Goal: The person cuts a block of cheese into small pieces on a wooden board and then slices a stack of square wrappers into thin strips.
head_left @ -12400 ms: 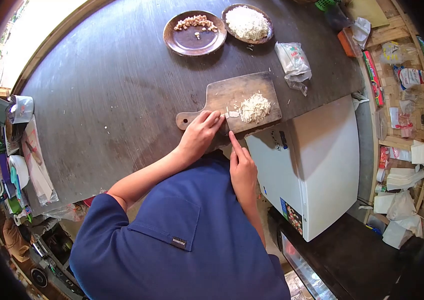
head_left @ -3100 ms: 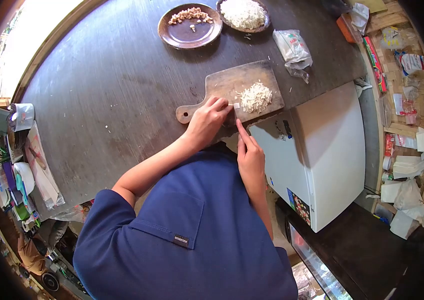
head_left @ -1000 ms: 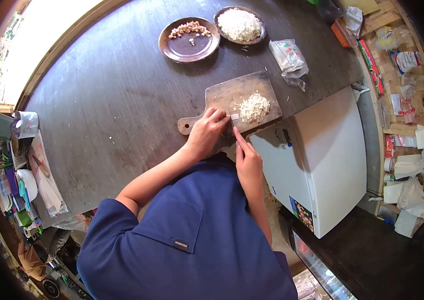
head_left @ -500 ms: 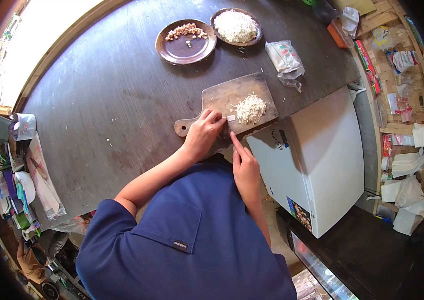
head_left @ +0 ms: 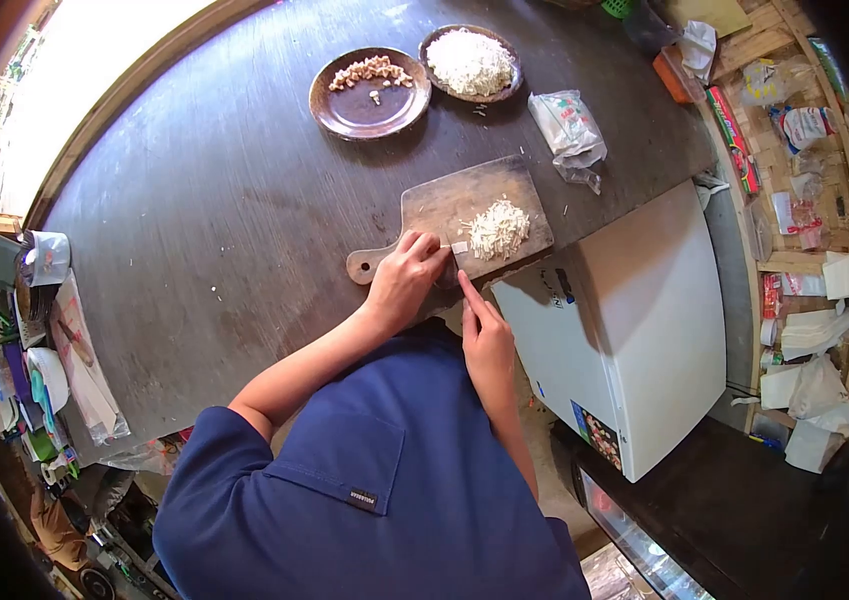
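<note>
My left hand (head_left: 407,277) is closed, fingertips bent down on the wooden cutting board (head_left: 434,207). It pins a small white slab (head_left: 459,247) whose end sticks out past the fingers. Beside that slab lies a heap of thin white strips (head_left: 498,229) on the board. My right hand (head_left: 487,338) sits at the board's near edge, index finger stretched forward and the other fingers curled. It grips what looks like a knife (head_left: 451,270); only part of its dark blade shows, close to my left fingertips, and the handle is hidden.
On the dark table (head_left: 244,180) stand a brown plate of small brown pieces (head_left: 368,125) and a dish of white shreds (head_left: 470,64). A plastic packet (head_left: 568,130) lies right of them. A white freezer (head_left: 644,330) adjoins the table. Stationery (head_left: 39,380) crowds the left edge.
The whole view has shifted slightly, so the table things appear a little lower. Both hands keep nearly the same place and grip at the board.
</note>
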The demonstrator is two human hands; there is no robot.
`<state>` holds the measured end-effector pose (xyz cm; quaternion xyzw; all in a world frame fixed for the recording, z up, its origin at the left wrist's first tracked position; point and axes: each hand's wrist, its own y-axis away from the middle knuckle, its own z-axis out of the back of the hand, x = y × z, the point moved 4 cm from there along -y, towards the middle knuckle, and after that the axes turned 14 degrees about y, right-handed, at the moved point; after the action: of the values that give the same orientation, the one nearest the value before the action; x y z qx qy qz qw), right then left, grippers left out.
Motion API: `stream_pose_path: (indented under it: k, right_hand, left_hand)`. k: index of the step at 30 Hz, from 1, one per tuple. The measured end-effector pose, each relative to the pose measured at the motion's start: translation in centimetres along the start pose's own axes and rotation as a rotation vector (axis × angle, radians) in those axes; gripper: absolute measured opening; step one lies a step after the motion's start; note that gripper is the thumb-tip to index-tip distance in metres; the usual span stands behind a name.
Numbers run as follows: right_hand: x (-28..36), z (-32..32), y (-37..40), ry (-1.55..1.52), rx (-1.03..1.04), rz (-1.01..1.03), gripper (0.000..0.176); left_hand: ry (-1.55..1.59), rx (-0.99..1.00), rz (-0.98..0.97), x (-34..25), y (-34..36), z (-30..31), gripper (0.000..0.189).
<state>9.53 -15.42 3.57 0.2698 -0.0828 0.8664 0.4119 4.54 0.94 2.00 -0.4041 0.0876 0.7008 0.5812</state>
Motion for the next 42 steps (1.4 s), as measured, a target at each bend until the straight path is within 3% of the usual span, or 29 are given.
stream_pose_path:
  k: [17,23,26,28,32,38,42]
  right_hand:
    - [0.1,-0.3,-1.3,-0.093,-0.01,0.057,0.049]
    - [0.5,1.1,1.2,0.011,0.103,-0.051,0.049]
    - [0.1,0.5,0.8,0.009,0.056,-0.057,0.05]
    - [-0.1,-0.2,-0.2,-0.057,-0.037,0.051,0.049]
    - [0.4,0.4,0.2,-0.042,-0.014,0.048,0.05]
    - [-0.1,-0.1,0.9,0.059,0.04,-0.022,0.05]
    - [-0.1,-0.3,-0.4,-0.013,-0.02,0.051,0.051]
  left_hand:
    - [-0.039,0.012,-0.014,0.2,0.4,-0.3,0.025]
    - [-0.062,-0.012,0.006,-0.4,0.2,0.2,0.026]
    - [-0.016,-0.024,0.022,-0.1,0.2,0.0,0.024]
    - [-0.017,-0.032,0.013,-0.2,0.1,0.2,0.023]
    - [-0.05,-0.021,-0.045,0.1,0.1,0.2,0.021]
    - [-0.036,-0.008,0.016,-0.2,0.1,0.3,0.024]
    - [0.013,-0.028,0.023,-0.2,0.1,0.6,0.025]
